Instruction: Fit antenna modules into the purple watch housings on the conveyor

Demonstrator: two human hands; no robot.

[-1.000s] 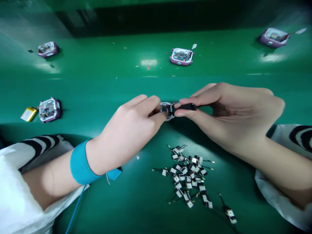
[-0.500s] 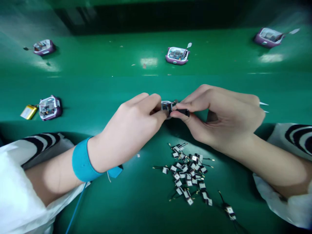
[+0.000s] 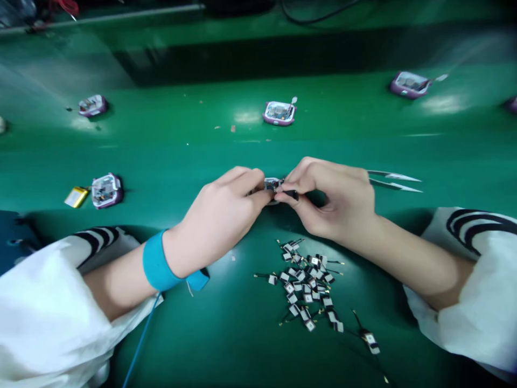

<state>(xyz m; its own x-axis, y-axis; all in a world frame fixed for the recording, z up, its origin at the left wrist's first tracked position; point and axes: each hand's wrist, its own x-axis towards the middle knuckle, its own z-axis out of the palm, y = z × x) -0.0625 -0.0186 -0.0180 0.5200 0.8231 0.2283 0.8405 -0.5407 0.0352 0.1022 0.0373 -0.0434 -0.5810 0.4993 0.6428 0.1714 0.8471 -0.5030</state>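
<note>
My left hand (image 3: pixel 226 207) pinches a small device case with a circuit board (image 3: pixel 271 184) at the middle of the green surface. A blue wrist strap (image 3: pixel 157 262) with a cord circles that wrist. My right hand (image 3: pixel 331 196) is closed against the same device, thumb and forefinger pinching a small black part (image 3: pixel 291 194) at its right edge. Metal tweezers (image 3: pixel 393 181) are held in the same hand, tips pointing right. A pile of several small square components with thin wires (image 3: pixel 309 285) lies just below my hands.
Purple device cases lie about the green surface: one at left (image 3: pixel 105 189) with a yellow battery (image 3: pixel 76 196) beside it, one at far left (image 3: pixel 92 105), one at centre back (image 3: pixel 278 112), one at far right (image 3: pixel 409 84). A dark slot runs along the back.
The view has pulled back and tilted up, showing more of the back. My right hand has drawn closer to the device, and the tweezers now stick out to the right.
</note>
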